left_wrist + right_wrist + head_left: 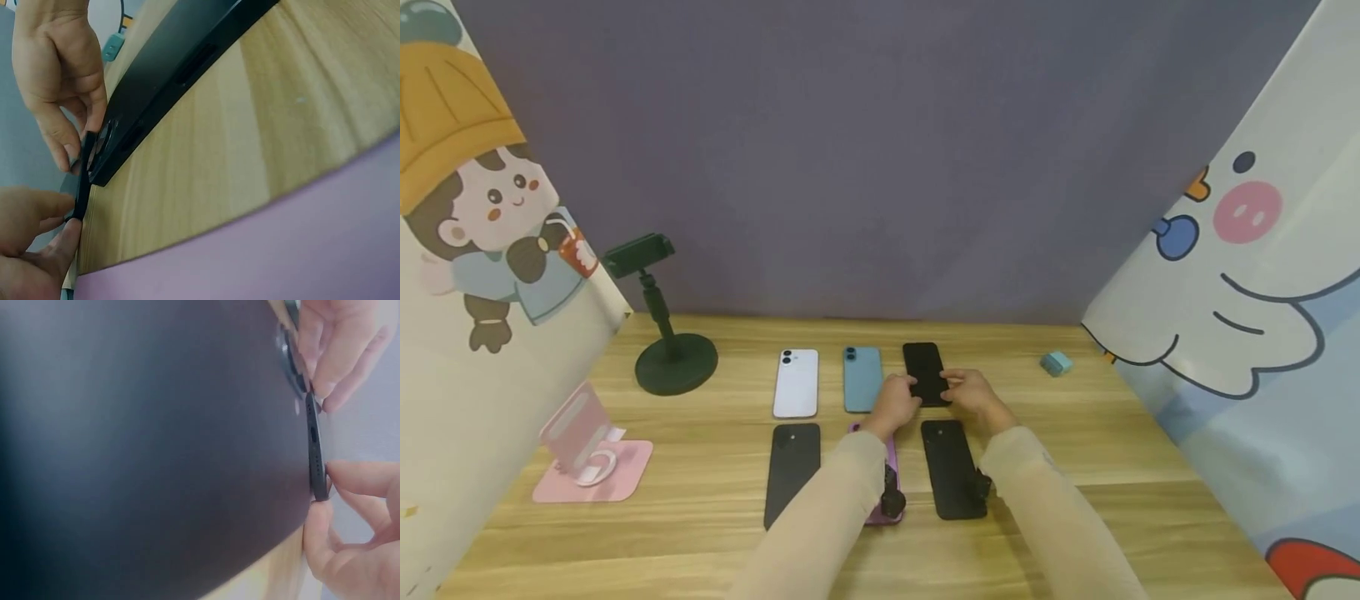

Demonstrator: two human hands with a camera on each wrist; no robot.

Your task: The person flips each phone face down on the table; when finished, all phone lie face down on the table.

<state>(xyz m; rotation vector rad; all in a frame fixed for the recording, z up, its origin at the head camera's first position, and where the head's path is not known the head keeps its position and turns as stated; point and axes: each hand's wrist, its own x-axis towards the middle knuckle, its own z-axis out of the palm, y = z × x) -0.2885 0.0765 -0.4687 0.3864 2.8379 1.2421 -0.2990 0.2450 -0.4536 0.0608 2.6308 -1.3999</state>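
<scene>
A black phone [925, 367] lies at the right end of the back row, between both hands. My left hand [897, 403] pinches its left edge between thumb and fingers. On the opposite edge, the right hand [973, 392] grips it the same way. In the left wrist view the phone [83, 181] shows edge-on, with fingers at both ends. Its port and speaker holes face the right wrist camera on the thin lower edge [315, 440]. Nearest on the left is a light blue phone [862, 379]; a second black phone [951, 467] lies in front.
A white phone [796, 383] and a dark phone [793, 467] lie to the left. The left forearm partly covers a purple phone [891, 458]. A black stand [676, 364], a pink folding stand [625, 467] and a small teal block [1056, 363] are also on the wooden table.
</scene>
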